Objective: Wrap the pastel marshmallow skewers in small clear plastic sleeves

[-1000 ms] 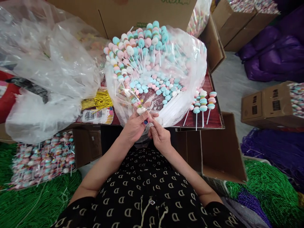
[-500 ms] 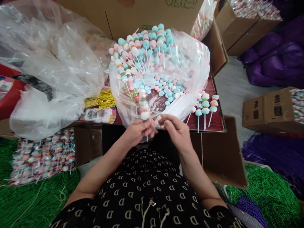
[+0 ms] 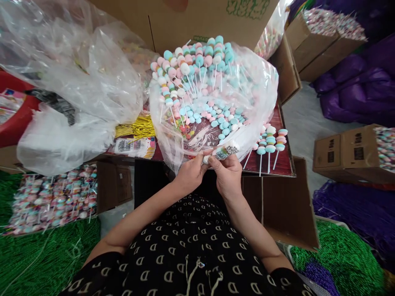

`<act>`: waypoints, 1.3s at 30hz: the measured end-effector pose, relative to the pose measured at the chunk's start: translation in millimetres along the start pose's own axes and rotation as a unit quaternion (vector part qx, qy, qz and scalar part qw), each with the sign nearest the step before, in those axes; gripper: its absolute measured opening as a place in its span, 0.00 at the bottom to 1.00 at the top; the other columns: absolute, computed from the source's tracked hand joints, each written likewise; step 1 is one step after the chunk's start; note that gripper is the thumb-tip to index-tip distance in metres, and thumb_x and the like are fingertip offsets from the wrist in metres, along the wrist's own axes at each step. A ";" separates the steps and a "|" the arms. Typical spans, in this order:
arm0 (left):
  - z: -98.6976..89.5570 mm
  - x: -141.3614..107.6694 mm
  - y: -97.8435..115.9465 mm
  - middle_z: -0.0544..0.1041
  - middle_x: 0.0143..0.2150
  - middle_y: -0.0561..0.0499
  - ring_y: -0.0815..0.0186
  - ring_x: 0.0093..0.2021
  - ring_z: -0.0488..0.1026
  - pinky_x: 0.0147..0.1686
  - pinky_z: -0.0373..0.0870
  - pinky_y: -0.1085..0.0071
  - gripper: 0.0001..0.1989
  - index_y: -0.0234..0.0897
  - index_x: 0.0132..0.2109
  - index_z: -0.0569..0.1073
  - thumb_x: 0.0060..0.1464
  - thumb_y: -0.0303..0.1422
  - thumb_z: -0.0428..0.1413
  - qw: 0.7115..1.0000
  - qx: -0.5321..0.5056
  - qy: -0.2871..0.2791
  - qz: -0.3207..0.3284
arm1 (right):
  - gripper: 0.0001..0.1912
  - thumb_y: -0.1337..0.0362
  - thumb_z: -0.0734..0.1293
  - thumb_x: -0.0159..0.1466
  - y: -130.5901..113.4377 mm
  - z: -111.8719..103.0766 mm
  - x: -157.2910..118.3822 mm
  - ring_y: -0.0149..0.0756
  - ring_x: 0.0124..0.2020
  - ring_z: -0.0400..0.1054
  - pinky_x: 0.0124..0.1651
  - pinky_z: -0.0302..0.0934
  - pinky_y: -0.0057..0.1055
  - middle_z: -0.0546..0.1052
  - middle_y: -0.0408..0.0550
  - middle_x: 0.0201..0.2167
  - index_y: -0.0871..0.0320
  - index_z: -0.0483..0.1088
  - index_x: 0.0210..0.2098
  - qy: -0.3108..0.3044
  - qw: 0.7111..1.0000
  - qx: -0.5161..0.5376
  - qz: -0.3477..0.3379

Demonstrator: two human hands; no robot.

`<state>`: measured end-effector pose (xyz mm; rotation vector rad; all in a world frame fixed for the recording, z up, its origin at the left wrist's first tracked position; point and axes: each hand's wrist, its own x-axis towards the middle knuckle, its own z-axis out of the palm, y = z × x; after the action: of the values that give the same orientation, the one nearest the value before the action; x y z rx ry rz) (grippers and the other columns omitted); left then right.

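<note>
Between my hands, at the table's front edge, is a candy skewer [image 3: 226, 151] in a clear wrapper with dark print on it, tilted up to the right. My left hand [image 3: 190, 174] is closed at its lower left end, fingers pinched together. My right hand [image 3: 228, 174] grips it from below, thumb across the near end. Just beyond lies an open clear plastic bag [image 3: 168, 144] with loose pink, blue and white candies [image 3: 220, 119] in it. Many finished-looking candy skewers [image 3: 200, 61] are heaped at its far side. Several more skewers [image 3: 270, 139] lie at the right.
Gold twist ties [image 3: 138, 127] and printed cards [image 3: 132, 147] lie left of the bag. A large plastic bag [image 3: 92, 82] bulges at the left. Cardboard boxes [image 3: 345, 150] stand around, one open box [image 3: 286, 201] below the table's right corner. Green bead strings [image 3: 339, 259] lie on the floor.
The skewer has gone from upright in my left hand to tilted rightward between both hands. My right hand has closed on it. The view has shifted slightly.
</note>
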<state>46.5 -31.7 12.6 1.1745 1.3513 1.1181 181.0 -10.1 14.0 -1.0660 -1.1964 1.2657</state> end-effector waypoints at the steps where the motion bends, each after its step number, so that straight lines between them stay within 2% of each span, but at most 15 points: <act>1: -2.3 0.1 -0.5 0.74 0.28 0.52 0.59 0.32 0.75 0.40 0.70 0.65 0.14 0.42 0.42 0.75 0.57 0.45 0.65 1.000 -0.009 -0.013 0.000 | 0.19 0.47 0.75 0.62 -3.2 -2.1 2.0 0.41 0.43 0.79 0.52 0.76 0.42 0.84 0.49 0.41 0.52 0.74 0.43 -0.018 1.000 -0.008 -0.008; 3: -7.9 -0.6 -1.1 0.68 0.22 0.57 0.64 0.24 0.68 0.35 0.70 0.65 0.17 0.41 0.40 0.73 0.59 0.51 0.62 0.988 -0.079 -0.130 -0.020 | 0.21 0.46 0.76 0.60 -12.3 -9.3 7.4 0.40 0.40 0.78 0.47 0.77 0.40 0.83 0.49 0.42 0.52 0.75 0.45 -0.092 0.996 -0.011 0.000; 5: -13.8 -2.0 -0.6 0.61 0.18 0.61 0.68 0.18 0.60 0.31 0.71 0.65 0.22 0.41 0.38 0.70 0.60 0.56 0.59 0.947 -0.170 -0.269 -0.047 | 0.24 0.45 0.78 0.58 -20.9 -16.0 14.0 0.38 0.34 0.77 0.37 0.77 0.37 0.83 0.48 0.43 0.53 0.75 0.46 -0.183 0.983 -0.004 0.030; 7: -18.2 -3.2 1.4 0.59 0.17 0.62 0.70 0.17 0.57 0.31 0.71 0.65 0.24 0.41 0.36 0.69 0.59 0.58 0.58 0.920 -0.220 -0.319 -0.056 | 0.24 0.46 0.79 0.57 -25.1 -16.1 20.4 0.36 0.28 0.74 0.29 0.73 0.34 0.83 0.46 0.37 0.53 0.76 0.46 -0.220 0.974 -0.003 0.049; 9: -21.0 -3.9 4.4 0.62 0.18 0.61 0.69 0.18 0.59 0.30 0.69 0.66 0.22 0.41 0.37 0.69 0.60 0.56 0.58 0.951 -0.185 -0.244 -0.037 | 0.22 0.47 0.79 0.58 -23.7 -7.0 25.6 0.35 0.27 0.74 0.29 0.73 0.33 0.82 0.44 0.32 0.54 0.76 0.43 -0.181 0.983 -0.022 0.034; 11: -24.6 -4.5 6.2 0.66 0.21 0.58 0.68 0.21 0.62 0.30 0.64 0.68 0.18 0.41 0.37 0.71 0.61 0.50 0.61 0.991 -0.099 -0.093 -0.003 | 0.21 0.47 0.79 0.58 -19.1 9.5 29.4 0.37 0.31 0.76 0.34 0.74 0.34 0.82 0.44 0.33 0.54 0.77 0.42 -0.115 0.992 -0.058 -0.001; 13: -33.1 -6.1 4.6 0.69 0.23 0.55 0.67 0.24 0.64 0.31 0.60 0.69 0.13 0.40 0.35 0.72 0.59 0.43 0.65 0.998 -0.030 0.048 0.023 | 0.21 0.46 0.78 0.59 -14.5 29.3 32.8 0.37 0.35 0.76 0.39 0.75 0.35 0.82 0.46 0.35 0.54 0.77 0.42 -0.086 0.991 -0.101 -0.027; 15: -48.8 -9.0 -1.1 0.69 0.23 0.55 0.67 0.25 0.65 0.30 0.59 0.69 0.13 0.39 0.32 0.73 0.57 0.39 0.67 0.992 -0.027 0.124 0.028 | 0.21 0.46 0.76 0.62 -11.4 50.2 37.4 0.35 0.33 0.75 0.37 0.74 0.33 0.81 0.45 0.33 0.55 0.78 0.44 -0.125 0.982 -0.136 -0.038; 18: -83.1 -15.2 -12.9 0.68 0.21 0.56 0.70 0.21 0.62 0.26 0.59 0.71 0.15 0.37 0.32 0.75 0.59 0.43 0.65 0.979 -0.114 0.170 0.022 | 0.21 0.46 0.67 0.70 -7.4 84.3 49.8 0.33 0.33 0.76 0.36 0.74 0.31 0.82 0.46 0.38 0.54 0.77 0.53 -0.253 0.955 -0.148 -0.054; 22: -124.4 -21.6 -20.7 0.57 0.16 0.63 0.74 0.16 0.56 0.25 0.66 0.74 0.18 0.37 0.33 0.73 0.59 0.46 0.65 0.923 -0.272 0.272 0.021 | 0.16 0.59 0.61 0.75 2.5 137.4 74.2 0.39 0.49 0.79 0.53 0.73 0.35 0.83 0.50 0.49 0.55 0.77 0.55 -0.326 0.892 -0.292 -0.116; 24: -135.0 -23.4 -20.3 0.55 0.15 0.64 0.75 0.15 0.54 0.25 0.68 0.74 0.18 0.37 0.31 0.72 0.60 0.45 0.65 0.902 -0.311 0.299 -0.002 | 0.15 0.65 0.62 0.75 8.0 161.9 86.0 0.43 0.55 0.77 0.59 0.69 0.36 0.83 0.53 0.50 0.58 0.79 0.53 -0.340 0.815 -0.450 -0.138; 26: -139.3 -24.5 -20.0 0.55 0.15 0.64 0.76 0.15 0.54 0.24 0.68 0.75 0.18 0.37 0.31 0.71 0.61 0.44 0.64 0.891 -0.332 0.310 -0.023 | 0.14 0.68 0.62 0.74 13.3 180.2 95.4 0.47 0.53 0.78 0.57 0.68 0.37 0.83 0.59 0.50 0.62 0.79 0.51 -0.332 0.740 -0.571 -0.131; 28: -140.3 -24.8 -21.0 0.55 0.15 0.64 0.76 0.14 0.54 0.23 0.68 0.75 0.19 0.37 0.31 0.70 0.62 0.44 0.64 0.884 -0.347 0.312 -0.036 | 0.15 0.69 0.60 0.73 19.0 190.8 102.2 0.49 0.51 0.78 0.53 0.70 0.38 0.82 0.63 0.50 0.64 0.78 0.51 -0.320 0.701 -0.625 -0.121; 33: -142.4 -23.1 -27.8 0.57 0.15 0.64 0.76 0.14 0.55 0.23 0.68 0.75 0.19 0.36 0.31 0.71 0.62 0.44 0.64 0.878 -0.368 0.305 -0.033 | 0.20 0.73 0.55 0.72 34.5 196.7 111.6 0.50 0.51 0.78 0.50 0.70 0.37 0.80 0.67 0.52 0.65 0.76 0.53 -0.310 0.668 -0.664 -0.128; 39: -144.3 -18.3 -34.8 0.57 0.15 0.64 0.77 0.14 0.56 0.23 0.69 0.75 0.19 0.36 0.32 0.70 0.62 0.45 0.64 0.876 -0.375 0.298 -0.048 | 0.20 0.69 0.53 0.75 39.1 193.7 116.9 0.50 0.51 0.78 0.51 0.69 0.39 0.79 0.66 0.53 0.63 0.74 0.54 -0.301 0.668 -0.670 -0.120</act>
<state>-99.3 -58.8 -7.1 0.1835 1.1896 1.7988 -22.2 96.1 1.5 -1.3784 -2.8902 0.2876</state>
